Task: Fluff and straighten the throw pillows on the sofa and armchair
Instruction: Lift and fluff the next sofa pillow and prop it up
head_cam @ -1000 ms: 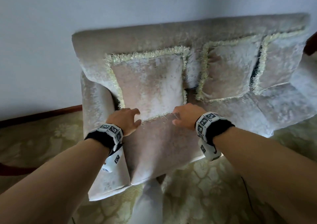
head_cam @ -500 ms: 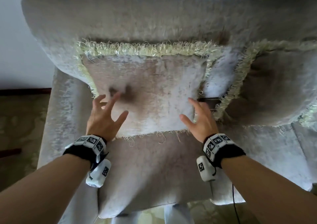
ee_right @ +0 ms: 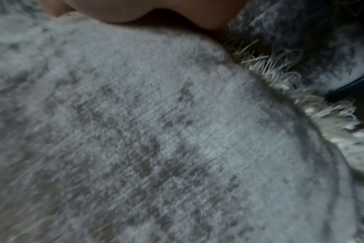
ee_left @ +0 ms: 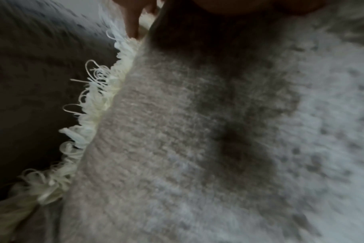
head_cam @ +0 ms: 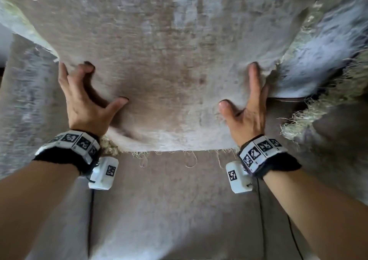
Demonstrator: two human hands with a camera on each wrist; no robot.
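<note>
A beige velvet throw pillow [head_cam: 175, 60] with a cream fringe fills the upper head view, its lower edge standing on the sofa seat [head_cam: 169, 210]. My left hand [head_cam: 83, 100] grips its left side: curled fingers dig into the fabric and the thumb presses the front. My right hand [head_cam: 247, 108] holds the right edge, index finger straight along it and thumb on the front; its other fingers are hidden. The left wrist view shows the pillow [ee_left: 177, 148] and its fringe [ee_left: 89, 128] close up. In the right wrist view, the pillow [ee_right: 156, 131] fills the frame.
The fringe of a second pillow [head_cam: 318, 108] hangs just right of my right hand, with the pale sofa back [head_cam: 322, 56] showing between the two pillows. The sofa armrest [head_cam: 25, 110] runs down the left side. Thin black cables [head_cam: 260, 210] trail from the wrist cameras.
My head has come much closer to the sofa. Both hands went from hovering at the pillow's lower edge to its sides and now take hold of it, denting the fabric.
</note>
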